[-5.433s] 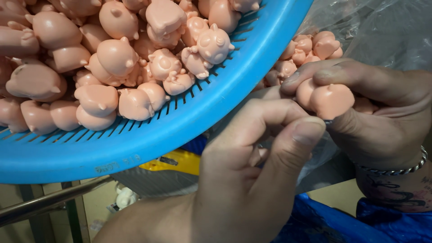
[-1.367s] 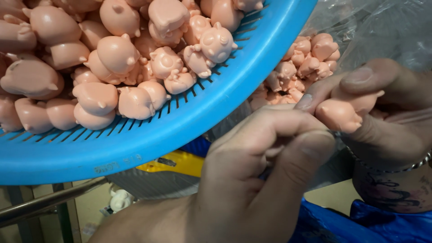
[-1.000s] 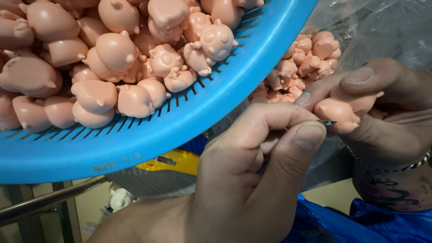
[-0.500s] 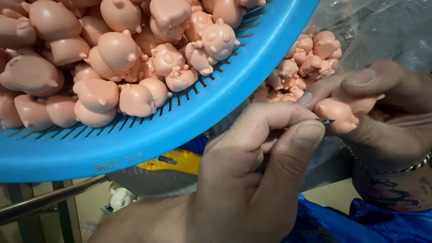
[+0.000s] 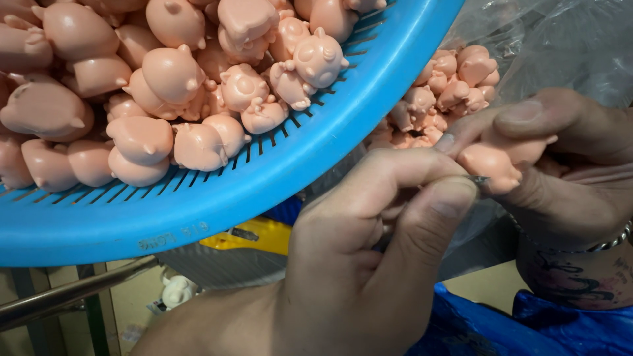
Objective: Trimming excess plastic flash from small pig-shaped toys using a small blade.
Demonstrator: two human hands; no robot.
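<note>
Fingers of your right hand (image 5: 560,165) curl closed around a small pink pig figure (image 5: 491,165), thumb on top and fingertips beneath, holding it at the right of the scene, just right of the blue basket's (image 5: 277,191) rim. Your left hand (image 5: 369,257), nearer and lower, pinches thumb and forefinger tight on a thin metal tool (image 5: 478,179); only its tip shows, touching the figure's near left side. The basket fills the far left, heaped with more pink figures (image 5: 198,92) of the same kind. Behind your right hand, a clear plastic bag (image 5: 560,46) holds another cluster of them. A metal bracelet (image 5: 580,247) circles your right wrist.
</note>
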